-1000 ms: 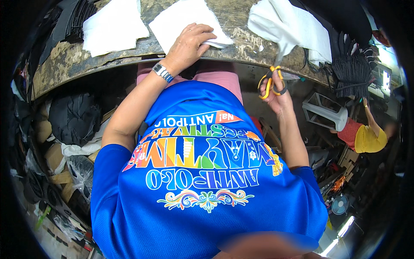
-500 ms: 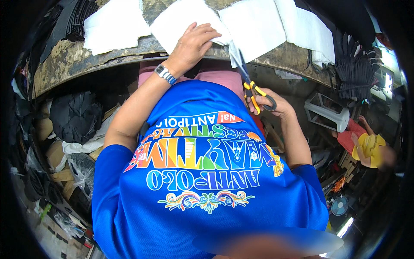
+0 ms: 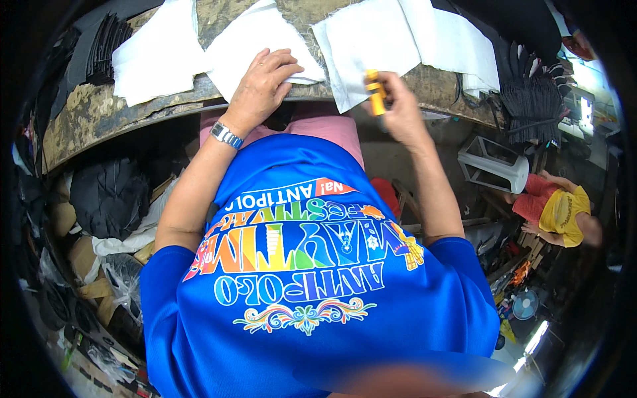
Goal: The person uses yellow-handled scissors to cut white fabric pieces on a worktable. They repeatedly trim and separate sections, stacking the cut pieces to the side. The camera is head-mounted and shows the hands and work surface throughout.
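My left hand (image 3: 263, 83) lies with its fingers stretched out on a piece of white cloth (image 3: 255, 33) with frayed edges, near the front of the worktable. In my right hand (image 3: 401, 109) is a pair of scissors (image 3: 377, 93) with yellow and black handles. The scissors are smeared by motion, and I cannot make out the blades. This hand is above the near part of a second white cloth piece (image 3: 365, 43), whose lower corner hangs over the table edge. A gap of bare wood separates the two pieces.
On the worn wooden table (image 3: 86, 126) are more white cloth pieces (image 3: 159, 53) left and right. Stacked black pieces (image 3: 109, 40) sit far left; a black bundle (image 3: 531, 109) hangs at the right edge. A grey-white stool (image 3: 491, 162) and a seated person in yellow (image 3: 564, 212) are at right.
My right hand has moved up over the table with the scissors. The two white cloth pieces, touching before, now lie apart. My left hand stays on its piece while the whole view has shifted.
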### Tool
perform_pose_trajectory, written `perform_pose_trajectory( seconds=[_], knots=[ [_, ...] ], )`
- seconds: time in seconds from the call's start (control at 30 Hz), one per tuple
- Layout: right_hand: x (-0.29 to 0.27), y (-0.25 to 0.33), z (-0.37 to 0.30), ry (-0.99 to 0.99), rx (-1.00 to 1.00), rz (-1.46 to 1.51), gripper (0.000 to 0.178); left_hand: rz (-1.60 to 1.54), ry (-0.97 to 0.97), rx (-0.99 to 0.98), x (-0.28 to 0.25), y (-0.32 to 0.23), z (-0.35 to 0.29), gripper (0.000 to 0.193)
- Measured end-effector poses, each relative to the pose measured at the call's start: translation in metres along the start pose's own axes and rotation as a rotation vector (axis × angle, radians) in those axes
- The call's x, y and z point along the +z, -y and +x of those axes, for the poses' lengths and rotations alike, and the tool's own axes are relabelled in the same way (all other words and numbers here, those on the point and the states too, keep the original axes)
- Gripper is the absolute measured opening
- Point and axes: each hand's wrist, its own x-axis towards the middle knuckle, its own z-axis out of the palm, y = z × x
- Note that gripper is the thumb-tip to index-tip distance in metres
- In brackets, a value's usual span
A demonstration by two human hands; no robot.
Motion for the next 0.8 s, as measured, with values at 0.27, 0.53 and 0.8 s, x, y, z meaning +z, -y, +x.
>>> perform_pose_trajectory(
  seconds=[0.27, 0.53, 0.8],
  knots=[
    [0.023, -0.015, 0.010, -0.061, -0.002, -0.065, 0.022, 0.036, -0.013, 0.047, 0.001, 0.002, -0.004, 0.042],
    [-0.149, -0.130, 0.108, -0.745, 0.282, 0.246, 0.019, 0.119, -0.015, 0.164, 0.006, 0.006, -0.007, 0.036],
    [-0.128, -0.089, 0.058, -0.506, 0.171, 0.288, 0.025, 0.092, -0.009, 0.123, 0.006, 0.007, -0.011, 0.036]
  ],
)
